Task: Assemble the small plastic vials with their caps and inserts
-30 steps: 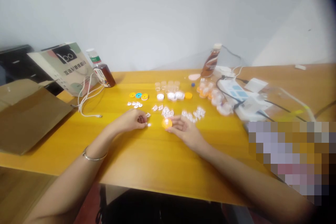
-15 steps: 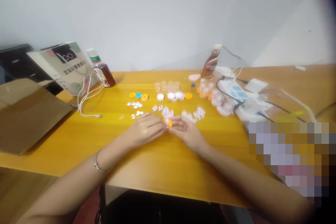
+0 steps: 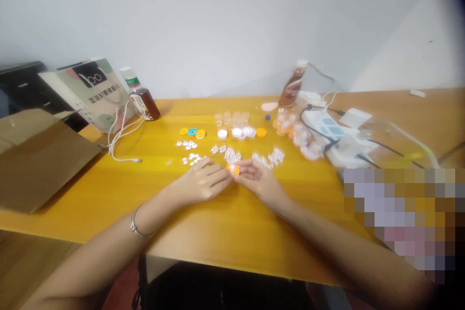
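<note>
My two hands meet over the middle of the yellow wooden table (image 3: 225,223). My right hand (image 3: 259,181) holds a small orange round cap (image 3: 233,170) in its fingertips. My left hand (image 3: 202,181), with a silver bracelet on its wrist, reaches across and its pinched fingertips touch the cap's left side. Just beyond the hands lie several small white pieces (image 3: 232,155) and small white discs (image 3: 192,158).
Farther back lie coloured rings (image 3: 192,132), white and orange caps (image 3: 244,132), clear little cups (image 3: 231,117) and filled containers (image 3: 294,131). Two bottles (image 3: 143,98) (image 3: 292,85), a printed bag (image 3: 90,92), a white cable (image 3: 121,138), a cardboard box (image 3: 34,160) and a power strip (image 3: 329,131) stand around.
My left hand moved right from the small white discs to the orange cap in my right hand, and now touches it. The right hand stayed nearly still.
</note>
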Motion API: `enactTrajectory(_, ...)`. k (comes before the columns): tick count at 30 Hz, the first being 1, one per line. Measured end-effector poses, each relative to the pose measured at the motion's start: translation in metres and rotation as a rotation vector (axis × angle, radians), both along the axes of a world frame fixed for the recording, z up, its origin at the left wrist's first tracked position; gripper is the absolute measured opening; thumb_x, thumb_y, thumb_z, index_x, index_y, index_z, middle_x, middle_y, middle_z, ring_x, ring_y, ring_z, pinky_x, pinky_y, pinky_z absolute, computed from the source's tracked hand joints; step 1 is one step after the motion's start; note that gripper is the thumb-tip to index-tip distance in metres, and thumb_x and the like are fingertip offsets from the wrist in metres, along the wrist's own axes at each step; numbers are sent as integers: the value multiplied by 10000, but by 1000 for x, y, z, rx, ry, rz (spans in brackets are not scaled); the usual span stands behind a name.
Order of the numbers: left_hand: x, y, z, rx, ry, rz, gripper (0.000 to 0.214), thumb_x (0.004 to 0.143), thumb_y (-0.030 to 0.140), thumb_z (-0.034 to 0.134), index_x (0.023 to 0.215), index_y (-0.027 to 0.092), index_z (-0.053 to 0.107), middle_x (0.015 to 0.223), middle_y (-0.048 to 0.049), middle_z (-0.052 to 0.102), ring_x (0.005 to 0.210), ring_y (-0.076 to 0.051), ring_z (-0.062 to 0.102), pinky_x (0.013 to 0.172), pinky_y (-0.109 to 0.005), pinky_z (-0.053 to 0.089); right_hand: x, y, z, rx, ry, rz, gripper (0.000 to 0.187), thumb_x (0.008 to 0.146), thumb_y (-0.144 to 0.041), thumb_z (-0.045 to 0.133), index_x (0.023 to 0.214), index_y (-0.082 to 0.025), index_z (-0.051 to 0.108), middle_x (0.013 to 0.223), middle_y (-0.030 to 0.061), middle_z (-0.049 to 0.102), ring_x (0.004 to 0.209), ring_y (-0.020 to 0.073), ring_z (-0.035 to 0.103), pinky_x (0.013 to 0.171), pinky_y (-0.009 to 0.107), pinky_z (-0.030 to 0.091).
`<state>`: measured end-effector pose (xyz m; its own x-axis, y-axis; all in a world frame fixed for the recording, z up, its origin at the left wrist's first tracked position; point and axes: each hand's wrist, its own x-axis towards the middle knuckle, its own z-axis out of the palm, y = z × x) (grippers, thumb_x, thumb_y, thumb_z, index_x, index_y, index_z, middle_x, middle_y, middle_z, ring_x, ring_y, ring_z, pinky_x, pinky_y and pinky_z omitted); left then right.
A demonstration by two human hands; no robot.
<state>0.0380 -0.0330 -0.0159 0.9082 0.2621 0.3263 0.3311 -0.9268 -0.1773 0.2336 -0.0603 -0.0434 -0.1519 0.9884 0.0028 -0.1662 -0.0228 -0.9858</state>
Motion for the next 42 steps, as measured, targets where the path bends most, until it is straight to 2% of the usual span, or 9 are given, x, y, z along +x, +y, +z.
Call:
enactTrajectory(7, 2, -1, 2, 225, 5, -50, 191, 890, 102, 393, 989, 159, 546, 928, -60, 645, 838, -149, 562, 705, -312, 359, 0, 0, 0, -3, 11, -1, 299, 590, -251, 729, 843, -205, 576, 792, -5, 657, 776, 131, 620, 846, 329, 467)
enactTrajectory(10, 2, 0, 2, 234, 6, -60, 174, 885, 106, 416, 989, 152, 547, 944, -58, 644, 849, -148, 560, 715, -314, 365, 1, 0, -1, -5, 20, 4, 292, 594, -232, 725, 846, -203, 580, 794, -11, 655, 771, 119, 616, 835, 308, 468)
enactTrajectory(13, 1, 1, 0, 180, -32, -52, 173, 876, 126, 447, 1015, 160, 544, 943, -52, 644, 849, -143, 560, 704, -302, 373, 1, 1, -2, -8, 22, 7, 286, 598, -220, 720, 847, -205, 579, 798, -14, 657, 771, 115, 617, 826, 298, 469)
enactTrajectory(17, -1, 8, -3, 59, -217, -1, 197, 833, 160, 520, 1025, 173, 556, 897, -45, 642, 773, -131, 554, 657, -273, 400, 1, 2, -2, -16, 22, 5, 290, 604, -216, 719, 854, -204, 573, 807, -10, 663, 780, 121, 624, 837, 308, 464)
enactTrajectory(22, -4, 17, -4, -131, -458, 108, 184, 827, 159, 503, 988, 164, 593, 877, -71, 623, 792, -141, 561, 713, -284, 450, 1, 3, -2, -14, -1, -10, 299, 613, -219, 719, 867, -196, 562, 836, 5, 666, 793, 126, 628, 858, 323, 454)
enactTrajectory(27, -8, 27, -3, -259, -588, 258, 167, 840, 190, 483, 941, 154, 612, 883, -72, 616, 810, -142, 569, 752, -281, 457, 2, 3, -4, -25, 4, -18, 322, 589, -212, 732, 858, -200, 555, 817, -4, 656, 765, 119, 624, 852, 320, 459)
enactTrajectory(32, -6, 52, -5, -320, -459, 427, 215, 841, 278, 478, 983, 164, 593, 909, -62, 604, 873, -172, 563, 805, -318, 448, 1, 2, -3, -42, 6, -25, 332, 578, -210, 739, 851, -202, 550, 807, -10, 648, 746, 113, 621, 843, 314, 466)
enactTrajectory(36, 10, 82, -5, -334, -279, 447, 255, 821, 255, 487, 1053, 166, 544, 1030, -90, 583, 985, -210, 538, 857, -349, 427, 0, 2, -3, -56, 19, -24, 351, 567, -215, 749, 853, -207, 547, 803, -18, 643, 722, 104, 617, 831, 305, 475)
enactTrajectory(42, 34, 112, -7, -393, -232, 534, 128, 816, 222, 476, 886, 157, 560, 967, -96, 605, 953, -212, 561, 835, -335, 430, 1, 2, -5, -59, 9, -12, 369, 553, -255, 759, 851, -214, 545, 776, -20, 645, 732, 122, 627, 827, 328, 478)
